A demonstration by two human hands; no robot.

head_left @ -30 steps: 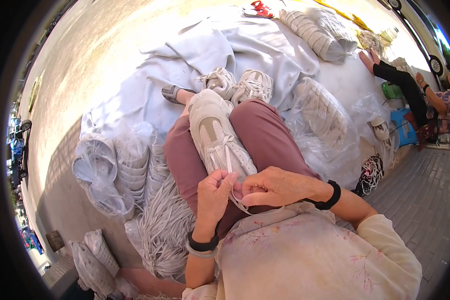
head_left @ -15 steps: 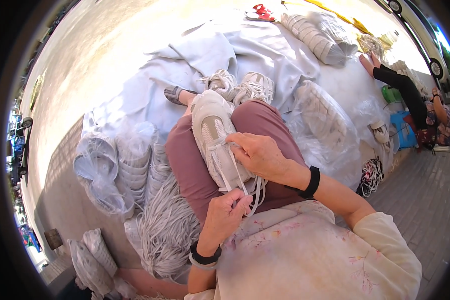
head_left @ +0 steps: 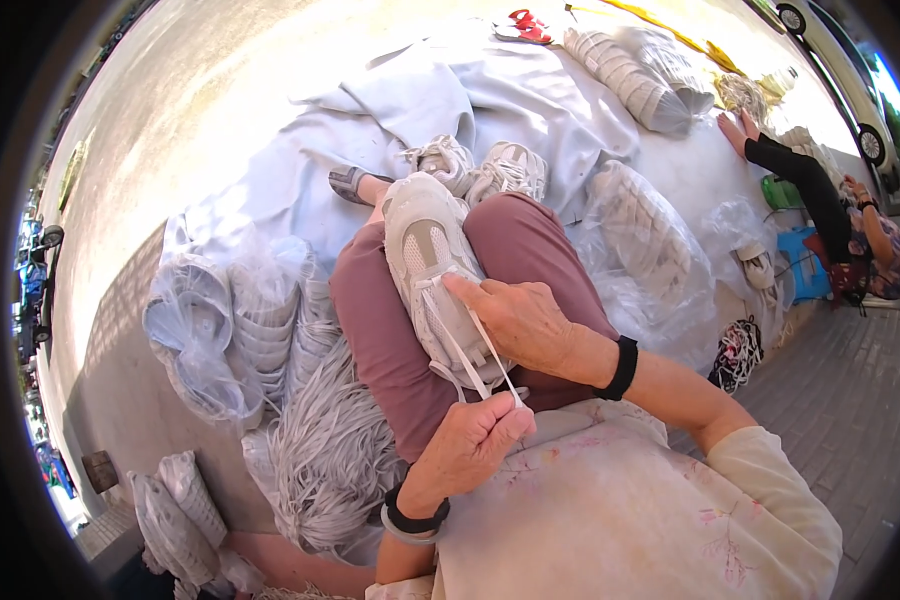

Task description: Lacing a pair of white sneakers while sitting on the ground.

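A grey-white sneaker [head_left: 425, 235] lies across my lap, toe pointing away from me. A pale flat shoelace [head_left: 455, 345] is threaded through its front eyelets, and both lengths run toward me, drawn straight. My left hand [head_left: 475, 440] is closed in a pinch on these lengths, just off the heel end of the shoe. Over the shoe's right side lies my right hand [head_left: 520, 315], its index fingertip at the lace by the front eyelets and the other fingers curled; its thumb is hidden. Two more laced sneakers, a left one [head_left: 440, 162] and a right one [head_left: 510, 172], stand beyond my knees.
To my left are a big bundle of loose laces [head_left: 335, 455] and plastic-wrapped stacks of shoe parts [head_left: 265, 325]. A clear bag of shoes [head_left: 645, 230] lies on the right, on a pale sheet [head_left: 410, 95]. Another person [head_left: 875, 235] sits at far right.
My left hand has moved toward me and slightly right, drawing the lace lengths straighter. My right hand's index finger has shifted from pinching the lace to resting at the front eyelets.
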